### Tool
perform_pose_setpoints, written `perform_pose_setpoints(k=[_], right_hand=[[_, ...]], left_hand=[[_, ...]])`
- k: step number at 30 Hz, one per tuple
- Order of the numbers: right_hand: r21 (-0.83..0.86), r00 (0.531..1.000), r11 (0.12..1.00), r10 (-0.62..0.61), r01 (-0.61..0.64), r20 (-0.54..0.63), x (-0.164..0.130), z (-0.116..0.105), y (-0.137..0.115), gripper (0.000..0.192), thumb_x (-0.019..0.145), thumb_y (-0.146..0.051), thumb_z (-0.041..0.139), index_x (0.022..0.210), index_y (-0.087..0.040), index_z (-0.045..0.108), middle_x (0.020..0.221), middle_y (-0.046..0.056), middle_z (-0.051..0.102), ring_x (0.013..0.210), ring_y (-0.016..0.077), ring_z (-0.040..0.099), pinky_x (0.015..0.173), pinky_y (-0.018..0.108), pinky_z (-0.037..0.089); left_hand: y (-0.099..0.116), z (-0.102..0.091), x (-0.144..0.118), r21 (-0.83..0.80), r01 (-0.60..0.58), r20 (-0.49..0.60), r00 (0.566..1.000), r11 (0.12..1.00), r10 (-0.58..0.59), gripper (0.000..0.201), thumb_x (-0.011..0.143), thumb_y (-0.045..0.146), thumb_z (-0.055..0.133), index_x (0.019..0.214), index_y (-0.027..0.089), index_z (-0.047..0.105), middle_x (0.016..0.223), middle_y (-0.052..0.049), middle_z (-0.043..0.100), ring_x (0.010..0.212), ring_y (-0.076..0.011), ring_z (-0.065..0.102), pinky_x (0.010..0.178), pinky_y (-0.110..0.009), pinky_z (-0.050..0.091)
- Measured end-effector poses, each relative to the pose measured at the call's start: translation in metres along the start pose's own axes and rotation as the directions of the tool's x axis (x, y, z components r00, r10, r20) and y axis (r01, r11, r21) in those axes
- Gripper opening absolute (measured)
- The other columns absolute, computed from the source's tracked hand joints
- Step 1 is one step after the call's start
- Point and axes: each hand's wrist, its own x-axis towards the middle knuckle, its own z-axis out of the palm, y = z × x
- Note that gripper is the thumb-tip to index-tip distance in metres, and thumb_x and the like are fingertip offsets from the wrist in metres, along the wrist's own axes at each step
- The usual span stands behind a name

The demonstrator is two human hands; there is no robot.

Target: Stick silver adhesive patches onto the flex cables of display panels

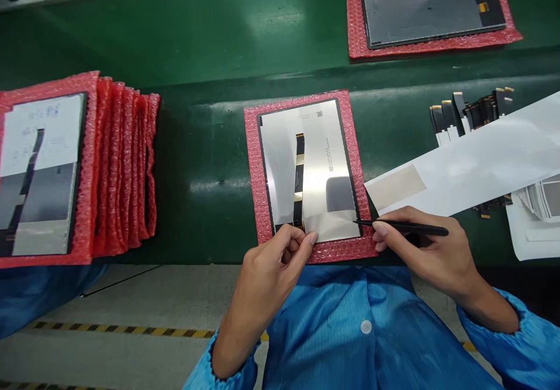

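Left fingers [301,239] pinch the tape [330,225] on the panel [306,168] at the counter's near edge; right fingers [385,229] grip tweezers [406,226]; tape looks partly laid.

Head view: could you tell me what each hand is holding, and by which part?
The right hand holds black tweezers along the shaft. The left hand pinches the near-left corner of a translucent film strip on the panel.

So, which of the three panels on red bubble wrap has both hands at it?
The middle panel, nearest the person: left hand pinches the film at its lower edge, right hand points tweezers there. The others lie untouched.
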Motion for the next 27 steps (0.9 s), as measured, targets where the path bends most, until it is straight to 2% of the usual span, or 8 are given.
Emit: perform_pose_setpoints(k=[19, 27], right_hand=[[0.005, 1.000, 1.000, 0.018, -0.018, 0.001, 0.0004, 0.0006, -0.0021, 0.014, 0.081, -0.039, 0.072, 0.087, -0.051, 0.075, 0.068, -0.009, 0.080, 0.058, 0.0266, 0.079, 0.054, 0.037, 0.070], [0.023, 1.000, 1.000, 0.012, -0.012, 0.000, 0.0003, 0.0009, -0.0021, 0.013, 0.081, -0.035, 0.073, 0.087, -0.047, 0.076, 0.066, -0.006, 0.080, 0.056, 0.0263, 0.079, 0.053, 0.036, 0.070]], left_hand=[[-0.0003, 0.0001, 0.0000, 0.014, 0.002, 0.015, 1.000, 1.000, -0.002, 0.028, 0.091, 0.044, 0.056, 0.076, 0.021, 0.062, 0.061, 0.007, 0.061, 0.046, -0.0042, 0.052, 0.042, -0.013, 0.039], [-0.0015, -0.0007, -0.0003, 0.019, -0.003, 0.020, 1.000, 1.000, 0.002, 0.028, 0.091, 0.044, 0.058, 0.075, 0.021, 0.061, 0.061, 0.007, 0.060, 0.046, -0.0036, 0.051, 0.042, -0.013, 0.037]])
